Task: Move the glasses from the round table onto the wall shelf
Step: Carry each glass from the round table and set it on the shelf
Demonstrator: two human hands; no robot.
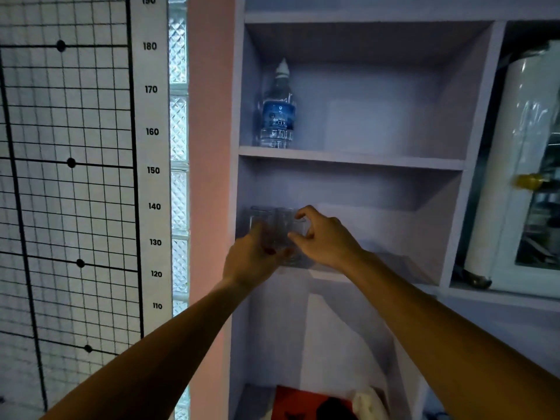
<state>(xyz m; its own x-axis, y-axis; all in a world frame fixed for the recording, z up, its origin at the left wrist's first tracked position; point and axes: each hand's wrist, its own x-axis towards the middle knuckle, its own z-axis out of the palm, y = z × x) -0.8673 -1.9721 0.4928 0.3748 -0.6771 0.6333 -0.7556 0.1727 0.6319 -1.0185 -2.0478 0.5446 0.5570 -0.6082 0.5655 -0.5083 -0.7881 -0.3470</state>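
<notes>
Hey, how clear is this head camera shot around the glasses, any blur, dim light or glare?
Head view: the light is dim and bluish; the clear glasses smear into the shelf behind them, and both the left hand and right hand look soft; glare streaks the white appliance at right; the wide lens bends the grid panel.

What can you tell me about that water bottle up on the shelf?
The water bottle is clear plastic with a white cap and a blue label round its middle. It stands upright at the left end of the upper compartment of the shelf, close to the left wall. It looks mostly full, though the picture is dim. Nothing else touches it; both hands are busy one compartment lower.
</notes>
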